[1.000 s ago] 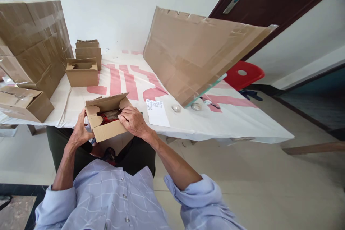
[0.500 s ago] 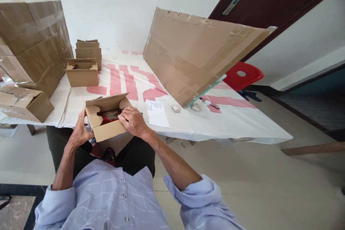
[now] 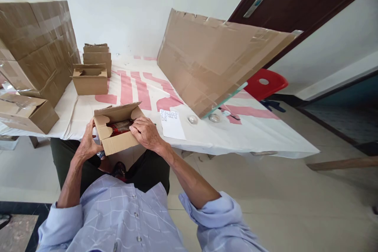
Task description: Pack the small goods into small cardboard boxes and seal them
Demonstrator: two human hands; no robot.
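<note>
An opened cardboard box (image 3: pixel 119 145) is tilted at the table's front edge, above my lap. My left hand (image 3: pixel 88 143) grips its left end, thumb towards the front and fingers partly hidden behind. At the box's right end, my right hand (image 3: pixel 145 132) is closed over the edge with its fingertips at the opening. Inside lies red packaged stuff (image 3: pixel 120 126) with a clear, shiny wrapper; its exact kind I cannot make out. The lid flap (image 3: pixel 124 111) stands up along the far side, and a side flap (image 3: pixel 102 126) sticks out by my left hand.
Several open small boxes (image 3: pixel 90 83) stand in a row behind. A taped box (image 3: pixel 28 113) and a large carton stack (image 3: pixel 38 43) are at the left. A big cardboard sheet (image 3: pixel 212 59) leans over the table. Paper (image 3: pixel 173 126), tape rolls (image 3: pixel 193 119) and a red chair (image 3: pixel 262 83) are to the right.
</note>
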